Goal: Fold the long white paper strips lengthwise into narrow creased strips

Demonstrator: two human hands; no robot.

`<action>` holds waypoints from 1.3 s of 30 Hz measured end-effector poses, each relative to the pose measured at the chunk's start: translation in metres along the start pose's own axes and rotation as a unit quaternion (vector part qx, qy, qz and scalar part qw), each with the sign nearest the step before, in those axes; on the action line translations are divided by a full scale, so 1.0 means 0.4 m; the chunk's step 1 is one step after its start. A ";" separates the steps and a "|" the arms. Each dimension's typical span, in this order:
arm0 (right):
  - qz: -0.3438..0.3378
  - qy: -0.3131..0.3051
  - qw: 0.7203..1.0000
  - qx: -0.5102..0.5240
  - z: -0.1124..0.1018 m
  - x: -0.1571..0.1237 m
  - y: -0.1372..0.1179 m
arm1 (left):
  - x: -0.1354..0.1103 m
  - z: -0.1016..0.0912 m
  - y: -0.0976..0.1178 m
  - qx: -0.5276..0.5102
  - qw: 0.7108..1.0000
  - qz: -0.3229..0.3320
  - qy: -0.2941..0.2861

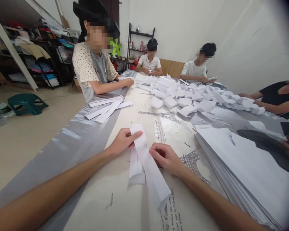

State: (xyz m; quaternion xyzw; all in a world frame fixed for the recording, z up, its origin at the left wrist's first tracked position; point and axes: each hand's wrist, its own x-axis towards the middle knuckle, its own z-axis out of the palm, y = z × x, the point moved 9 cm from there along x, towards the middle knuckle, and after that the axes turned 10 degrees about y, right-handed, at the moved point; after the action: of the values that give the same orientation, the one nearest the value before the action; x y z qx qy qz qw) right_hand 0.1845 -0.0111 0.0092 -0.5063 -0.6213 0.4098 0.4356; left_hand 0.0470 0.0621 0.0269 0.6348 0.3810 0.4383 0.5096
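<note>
A long folded white paper strip (150,166) lies on the table in front of me, its far end bent over. My left hand (122,141) pinches that far end, fingers closed on the fold. My right hand (167,158) presses its curled fingers against the strip's right edge near the middle. A second folded strip (135,169) lies under it, just to the left.
A thick stack of white sheets (250,170) sits at my right. A heap of folded paper pieces (195,96) covers the far table. Loose strips (108,107) lie by a person seated at the left. Three more people sit at the far and right sides. A green stool (26,103) stands on the floor.
</note>
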 end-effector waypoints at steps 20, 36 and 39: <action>0.028 -0.022 0.998 0.053 -0.003 -0.001 -0.004 | 0.022 -0.047 -0.040 -0.128 0.984 -0.049 0.117; -0.038 0.038 0.998 -0.031 -0.024 0.013 -0.023 | -0.011 0.021 -0.023 -0.022 0.998 -0.035 -0.048; -0.021 0.009 0.999 -0.028 -0.013 0.013 -0.019 | 0.004 -0.007 -0.026 -0.066 0.997 -0.034 0.014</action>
State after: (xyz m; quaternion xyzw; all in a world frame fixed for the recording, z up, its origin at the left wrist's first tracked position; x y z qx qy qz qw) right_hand 0.1870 -0.0066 0.0186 -0.5086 -0.6389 0.3784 0.4358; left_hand 0.0447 0.0664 0.0172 0.5800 0.3800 0.4539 0.5597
